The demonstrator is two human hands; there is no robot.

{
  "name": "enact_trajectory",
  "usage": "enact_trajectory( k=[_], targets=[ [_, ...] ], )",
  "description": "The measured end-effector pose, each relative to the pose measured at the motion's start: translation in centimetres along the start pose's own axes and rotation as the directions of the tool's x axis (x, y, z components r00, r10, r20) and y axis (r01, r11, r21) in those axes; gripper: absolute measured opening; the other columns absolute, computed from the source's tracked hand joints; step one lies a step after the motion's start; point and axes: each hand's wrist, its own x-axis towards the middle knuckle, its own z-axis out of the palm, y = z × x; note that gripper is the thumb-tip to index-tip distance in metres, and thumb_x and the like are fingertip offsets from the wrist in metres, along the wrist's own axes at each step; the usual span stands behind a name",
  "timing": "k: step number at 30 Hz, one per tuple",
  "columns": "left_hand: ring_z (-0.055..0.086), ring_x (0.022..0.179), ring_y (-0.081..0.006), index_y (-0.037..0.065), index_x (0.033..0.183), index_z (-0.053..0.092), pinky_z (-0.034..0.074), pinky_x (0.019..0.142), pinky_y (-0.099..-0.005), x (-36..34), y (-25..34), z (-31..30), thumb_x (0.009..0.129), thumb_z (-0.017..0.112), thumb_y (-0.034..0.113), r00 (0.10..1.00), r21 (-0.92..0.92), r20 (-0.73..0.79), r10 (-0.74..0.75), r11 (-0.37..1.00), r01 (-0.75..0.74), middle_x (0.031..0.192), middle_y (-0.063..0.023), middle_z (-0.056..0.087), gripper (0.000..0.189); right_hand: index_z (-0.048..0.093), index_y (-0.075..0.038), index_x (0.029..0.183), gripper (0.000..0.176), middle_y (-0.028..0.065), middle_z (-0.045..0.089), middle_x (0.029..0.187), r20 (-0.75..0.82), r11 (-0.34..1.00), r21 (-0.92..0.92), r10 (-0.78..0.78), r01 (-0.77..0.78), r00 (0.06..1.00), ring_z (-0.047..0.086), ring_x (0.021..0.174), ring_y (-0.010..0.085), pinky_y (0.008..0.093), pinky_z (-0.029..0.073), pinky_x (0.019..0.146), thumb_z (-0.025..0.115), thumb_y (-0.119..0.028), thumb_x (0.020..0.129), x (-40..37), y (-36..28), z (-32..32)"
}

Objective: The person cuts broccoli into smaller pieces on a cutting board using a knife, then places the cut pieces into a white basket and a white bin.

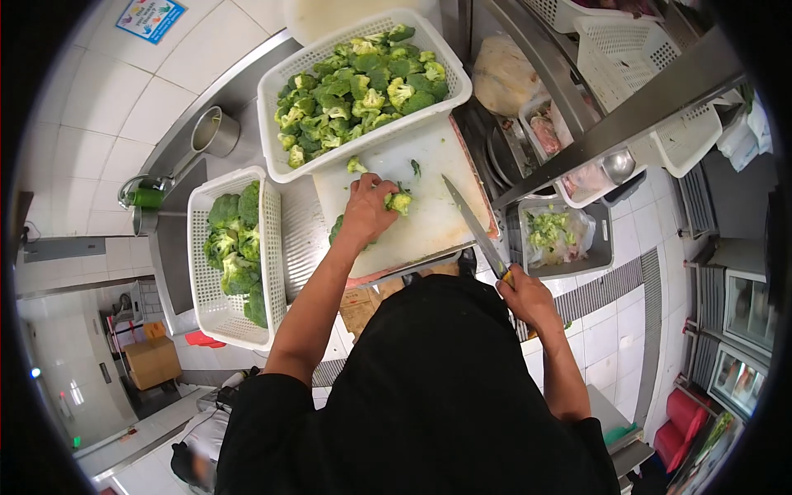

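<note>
My left hand (pixel 369 206) rests on the white cutting board (pixel 437 157), fingers closed around a broccoli floret (pixel 400 200). More broccoli (pixel 337 227) peeks out under my wrist. My right hand (pixel 528 297) grips the handle of a long knife (pixel 474 223), its blade angled up over the board's right part, apart from the floret. A white basket of cut florets (pixel 363 82) sits at the board's far edge. A second white basket (pixel 235 247) with whole broccoli heads stands left of the board.
A grey bin (pixel 561 239) lined with a bag of broccoli scraps stands right of the board. A metal shelf (pixel 627 107) carries empty white baskets. A steel cup (pixel 216 132) and a green tap (pixel 144 196) sit by the tiled wall. Another person (pixel 198 466) is at lower left.
</note>
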Motion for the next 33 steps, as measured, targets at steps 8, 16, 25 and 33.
enact_trajectory(
  k=[8, 16, 25, 33],
  targets=[
    [0.052, 0.133, -0.0253, 0.016, 0.135, 0.064, 0.051, 0.106, -0.0372, 2.1, 1.0, -15.6, 0.082, 0.085, 0.01, 0.844, -0.29, -0.534, -0.053, 0.949, -0.124, 0.146, -0.0111, 0.049, 0.057, 0.052, -0.002, 0.123, 0.044, 0.0296, 0.071, 0.105, -0.029, 0.999, -0.02, -0.039, 0.039, 0.999, 0.067, 0.104, 0.0493, 0.0568, 0.05, 0.091, 0.056, -0.041, 0.1, 0.2, -0.3, -0.1],
    [0.066, 0.117, -0.0397, 0.017, 0.141, 0.061, 0.054, 0.095, -0.0515, 2.4, -1.1, -7.2, 0.092, 0.071, 0.026, 0.985, 0.199, 0.018, -0.171, 0.966, 0.164, 0.127, -0.0207, 0.068, 0.051, 0.052, -0.002, 0.121, 0.043, 0.0304, 0.071, 0.106, -0.038, 0.998, 0.003, -0.066, 0.066, 0.997, 0.066, 0.104, 0.0493, 0.0566, 0.05, 0.092, 0.057, -0.04, 0.1, 0.6, -0.6, -0.1],
    [0.069, 0.098, -0.0363, 0.016, 0.145, 0.055, 0.057, 0.084, -0.0473, 2.5, -3.2, -1.6, 0.092, 0.069, 0.013, 0.985, 0.106, -0.161, -0.067, 0.991, 0.085, 0.117, -0.0207, 0.067, 0.055, 0.053, -0.002, 0.118, 0.04, 0.0304, 0.071, 0.102, -0.054, 0.998, 0.002, -0.069, 0.069, 0.996, 0.067, 0.1, 0.0494, 0.0566, 0.051, 0.088, 0.057, -0.038, 0.1, 0.7, -0.4, 0.3],
    [0.061, 0.116, -0.0387, 0.016, 0.147, 0.053, 0.053, 0.096, -0.0484, -2.5, -1.3, -10.9, 0.084, 0.079, 0.014, 0.894, -0.233, -0.447, -0.023, 0.968, -0.091, 0.136, -0.0219, 0.056, 0.068, 0.06, -0.006, 0.111, 0.036, 0.0278, 0.072, 0.091, -0.207, 0.993, 0.019, -0.11, 0.116, 0.972, 0.068, 0.09, 0.0501, 0.0582, 0.051, 0.082, 0.062, -0.039, 0.098, 0.3, -1.8, 0.5]
  ],
)
